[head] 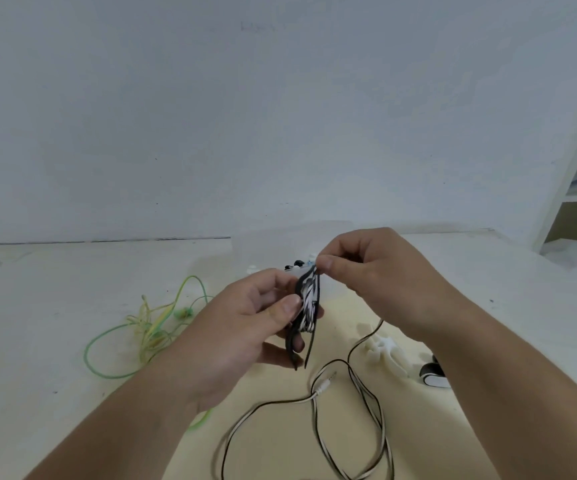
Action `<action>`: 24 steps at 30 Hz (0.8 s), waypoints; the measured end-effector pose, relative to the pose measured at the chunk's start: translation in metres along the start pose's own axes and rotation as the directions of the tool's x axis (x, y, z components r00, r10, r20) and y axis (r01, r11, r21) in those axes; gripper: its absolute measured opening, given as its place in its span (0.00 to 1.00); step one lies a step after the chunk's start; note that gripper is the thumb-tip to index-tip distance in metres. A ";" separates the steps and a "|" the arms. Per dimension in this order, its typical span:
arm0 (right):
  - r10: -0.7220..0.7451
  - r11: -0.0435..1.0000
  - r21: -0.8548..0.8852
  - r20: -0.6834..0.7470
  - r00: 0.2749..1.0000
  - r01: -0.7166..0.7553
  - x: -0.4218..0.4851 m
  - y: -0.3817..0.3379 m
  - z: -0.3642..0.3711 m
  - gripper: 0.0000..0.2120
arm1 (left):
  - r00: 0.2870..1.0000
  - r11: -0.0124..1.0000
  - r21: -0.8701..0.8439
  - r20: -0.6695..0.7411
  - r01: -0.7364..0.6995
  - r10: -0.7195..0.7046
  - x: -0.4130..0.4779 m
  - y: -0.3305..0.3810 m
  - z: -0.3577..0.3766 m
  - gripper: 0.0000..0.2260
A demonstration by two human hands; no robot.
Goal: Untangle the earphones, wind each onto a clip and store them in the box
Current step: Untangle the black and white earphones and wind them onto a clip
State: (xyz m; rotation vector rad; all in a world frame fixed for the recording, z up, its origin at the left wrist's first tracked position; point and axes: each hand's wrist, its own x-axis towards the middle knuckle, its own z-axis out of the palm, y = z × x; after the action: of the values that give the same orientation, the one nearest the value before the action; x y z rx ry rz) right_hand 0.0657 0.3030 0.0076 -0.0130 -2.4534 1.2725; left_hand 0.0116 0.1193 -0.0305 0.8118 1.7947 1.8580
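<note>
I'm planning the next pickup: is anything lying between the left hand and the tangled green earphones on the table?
Nothing visible does. Only bare table separates the left hand, which holds the black clip, from the green earphones to its left; one green loop runs under that forearm.

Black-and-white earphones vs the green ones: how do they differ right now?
1. The black-and-white earphones are partly wound on a black clip; the green earphones are a loose tangle on no clip.
2. The black-and-white earphones are held up, left hand gripping the clip and right hand pinching the cable; the green earphones lie untouched on the table.
Shared: both are wired, with cable lying on the table.
</note>
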 end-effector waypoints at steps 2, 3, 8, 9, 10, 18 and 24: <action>0.057 0.998 0.000 0.051 0.997 -0.057 0.000 0.001 0.000 0.11 | 1.000 1.000 -0.031 0.008 -0.005 0.005 0.000 0.000 0.000 0.09; 0.085 0.996 -0.004 0.084 0.993 -0.085 -0.001 0.002 0.000 0.12 | 1.000 0.998 -0.058 0.008 -0.009 0.009 0.001 0.000 0.000 0.09; 0.122 0.991 0.004 0.326 0.937 -0.131 -0.004 0.006 0.006 0.16 | 0.996 0.975 -0.215 -0.080 -0.063 0.046 0.005 0.000 -0.002 0.13; 0.115 0.992 0.005 0.370 0.922 -0.126 -0.005 0.005 0.009 0.16 | 0.992 0.968 -0.239 -0.115 -0.075 0.049 0.006 0.000 -0.003 0.13; 0.103 0.994 0.001 0.406 0.908 -0.113 -0.006 0.004 0.012 0.16 | 0.988 0.962 -0.258 -0.144 -0.089 0.053 0.007 0.000 -0.005 0.12; 0.081 0.996 -0.028 0.569 0.818 -0.079 -0.012 0.002 0.019 0.15 | 0.971 0.970 -0.213 -0.231 -0.117 0.066 0.008 -0.002 -0.007 0.15; -0.045 0.998 0.066 0.513 0.857 0.013 -0.014 -0.013 0.007 0.12 | 0.936 0.985 0.134 -0.317 -0.113 0.151 0.011 -0.010 -0.010 0.05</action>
State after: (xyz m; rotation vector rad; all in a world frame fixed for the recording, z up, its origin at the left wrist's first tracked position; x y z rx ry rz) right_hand 0.0785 0.2875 0.0093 0.4363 -2.8347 1.4888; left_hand -0.0045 0.1197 -0.0394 0.7108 2.1104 2.0930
